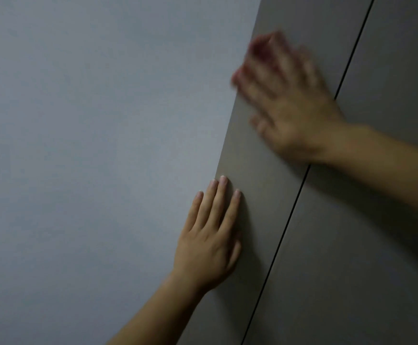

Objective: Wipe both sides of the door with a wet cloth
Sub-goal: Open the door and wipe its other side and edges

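Under both hands the door [265, 207] is standing; left hand [210, 242] is pressing flat, fingers together, prob. steadying it; above it, right hand [282, 100] is looking blurred, fingers spread; no cloth seen.

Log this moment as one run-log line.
left hand: flat on door, at edge beside grey wall | right hand: blurred, looks spread flat, higher on door | cloth: not discernible

Bare left hand [210, 245] with short, pale, rounded fingernails [223, 180]; bare right hand [285, 100] smeared by blur.
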Demonstrator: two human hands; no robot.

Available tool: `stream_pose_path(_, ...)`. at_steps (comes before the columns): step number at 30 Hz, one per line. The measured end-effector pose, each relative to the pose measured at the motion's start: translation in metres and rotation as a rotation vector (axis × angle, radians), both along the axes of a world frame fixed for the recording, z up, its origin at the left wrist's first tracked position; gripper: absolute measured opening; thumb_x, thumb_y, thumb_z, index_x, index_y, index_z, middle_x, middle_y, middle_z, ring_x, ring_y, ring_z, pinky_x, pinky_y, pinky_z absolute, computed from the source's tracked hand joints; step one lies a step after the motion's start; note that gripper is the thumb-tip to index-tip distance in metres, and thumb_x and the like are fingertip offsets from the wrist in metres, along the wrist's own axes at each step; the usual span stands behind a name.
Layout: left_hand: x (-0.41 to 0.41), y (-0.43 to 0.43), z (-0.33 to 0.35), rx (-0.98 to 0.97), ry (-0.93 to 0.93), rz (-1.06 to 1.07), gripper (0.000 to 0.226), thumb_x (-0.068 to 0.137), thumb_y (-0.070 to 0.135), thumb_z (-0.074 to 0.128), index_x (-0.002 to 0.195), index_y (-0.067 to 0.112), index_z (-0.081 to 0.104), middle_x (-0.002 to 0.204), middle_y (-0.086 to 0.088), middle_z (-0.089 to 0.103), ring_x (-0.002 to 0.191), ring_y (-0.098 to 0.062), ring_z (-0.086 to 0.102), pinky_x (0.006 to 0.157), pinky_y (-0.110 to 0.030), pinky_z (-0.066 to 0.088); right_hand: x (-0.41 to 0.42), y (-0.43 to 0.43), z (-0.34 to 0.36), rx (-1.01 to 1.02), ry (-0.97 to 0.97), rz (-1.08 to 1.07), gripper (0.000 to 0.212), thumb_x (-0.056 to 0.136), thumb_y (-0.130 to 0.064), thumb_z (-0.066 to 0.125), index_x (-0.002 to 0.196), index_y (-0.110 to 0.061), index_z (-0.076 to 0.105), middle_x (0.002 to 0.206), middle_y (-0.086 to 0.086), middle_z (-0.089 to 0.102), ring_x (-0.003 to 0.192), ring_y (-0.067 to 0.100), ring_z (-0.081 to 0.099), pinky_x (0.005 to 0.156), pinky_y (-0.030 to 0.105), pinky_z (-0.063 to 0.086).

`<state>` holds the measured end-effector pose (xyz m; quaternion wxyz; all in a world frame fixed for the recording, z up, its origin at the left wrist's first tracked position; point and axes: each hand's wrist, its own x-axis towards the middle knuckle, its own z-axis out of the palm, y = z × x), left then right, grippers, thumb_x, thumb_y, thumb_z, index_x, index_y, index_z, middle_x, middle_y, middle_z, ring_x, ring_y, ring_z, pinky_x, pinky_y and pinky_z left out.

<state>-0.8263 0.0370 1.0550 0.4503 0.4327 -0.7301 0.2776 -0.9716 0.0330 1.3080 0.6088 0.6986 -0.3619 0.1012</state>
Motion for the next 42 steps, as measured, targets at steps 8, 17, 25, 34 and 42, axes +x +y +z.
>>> stream_pose_path(8, -0.004, 0.002, 0.025, -0.03, -0.038, 0.001, 0.082, 0.09, 0.037, 0.056, 0.16, 0.008, 0.025, 0.169, -0.02, 0.01, 0.158, -0.036, 0.005, 0.127, -0.05, 0.013, -0.057, 0.007, 0.058, -0.036, -0.163, -0.005, 0.07, 0.102, -0.054, 0.016, 0.164, -0.022, 0.014, 0.172, 0.005, 0.008, 0.157, 0.039, 0.001, 0.124, 0.057, -0.002)
stream_pose_path(17, -0.021, -0.005, 0.058, -0.107, -0.105, -0.021, 0.078, 0.094, 0.041, 0.051, 0.161, 0.011, 0.024, 0.168, -0.023, 0.008, 0.157, -0.04, 0.003, 0.127, -0.054, 0.009, -0.135, 0.027, -0.062, 0.059, 0.162, 0.009, 0.064, 0.105, -0.054, 0.025, 0.163, -0.027, 0.02, 0.17, 0.004, 0.018, 0.156, 0.038, 0.01, 0.124, 0.057, 0.009)
stream_pose_path(25, -0.056, -0.002, 0.087, -0.127, -0.07, -0.022, 0.076, 0.092, 0.042, 0.048, 0.161, 0.016, 0.027, 0.169, -0.022, 0.01, 0.157, -0.04, 0.003, 0.125, -0.059, 0.01, -0.147, 0.028, 0.003, -0.133, -0.303, -0.015, 0.076, 0.098, -0.054, 0.033, 0.164, -0.022, 0.015, 0.171, 0.009, 0.012, 0.155, 0.046, 0.005, 0.125, 0.06, 0.008)
stream_pose_path(34, -0.088, 0.004, 0.126, -0.168, -0.073, -0.022, 0.072, 0.096, 0.044, 0.042, 0.16, 0.014, 0.029, 0.168, -0.021, 0.013, 0.157, -0.041, 0.006, 0.125, -0.058, 0.012, -0.195, 0.034, 0.086, -0.164, -0.312, 0.01, 0.07, 0.099, -0.052, 0.026, 0.163, -0.023, 0.02, 0.171, 0.007, 0.017, 0.156, 0.041, 0.009, 0.125, 0.059, 0.01)
stream_pose_path(42, -0.119, 0.01, 0.149, -0.201, -0.082, -0.009, 0.07, 0.098, 0.045, 0.041, 0.16, 0.014, 0.03, 0.168, -0.02, 0.014, 0.157, -0.039, 0.007, 0.127, -0.055, 0.008, -0.209, 0.04, 0.008, -0.01, 0.091, 0.067, 0.067, 0.101, -0.053, 0.035, 0.162, -0.026, 0.028, 0.169, 0.004, 0.022, 0.157, 0.039, 0.011, 0.126, 0.056, 0.012)
